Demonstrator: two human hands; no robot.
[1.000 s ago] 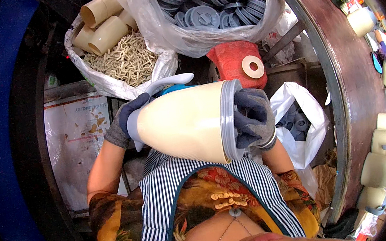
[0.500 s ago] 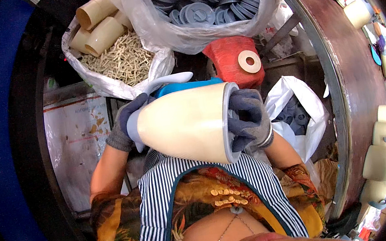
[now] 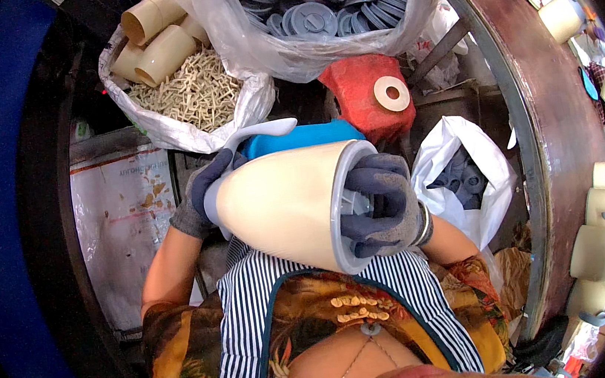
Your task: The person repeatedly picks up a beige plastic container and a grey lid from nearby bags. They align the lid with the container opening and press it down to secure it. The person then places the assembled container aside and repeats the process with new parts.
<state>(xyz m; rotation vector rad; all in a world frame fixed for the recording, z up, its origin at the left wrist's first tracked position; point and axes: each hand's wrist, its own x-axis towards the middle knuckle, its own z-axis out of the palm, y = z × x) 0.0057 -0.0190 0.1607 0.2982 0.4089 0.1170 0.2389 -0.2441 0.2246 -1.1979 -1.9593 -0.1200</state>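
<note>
The cream jug (image 3: 282, 210) is held on its side just above the striped apron (image 3: 247, 322), narrow end to the left, wide mouth to the right. That narrow end is clamped in the gloved left hand (image 3: 205, 189), right by the pale handle (image 3: 262, 128). Into the mouth the gloved right hand (image 3: 386, 205) is tucked, fingers parted; whether anything is pinched inside cannot be told. What looks done? The grey collar (image 3: 211, 202) is on, and the mouth is edged by a grey rim (image 3: 336, 215). The wide end is left uncovered, it seems, and the state of the inside is hidden. Handled jugs (image 3: 595, 253) are lined up along the far right.
</note>
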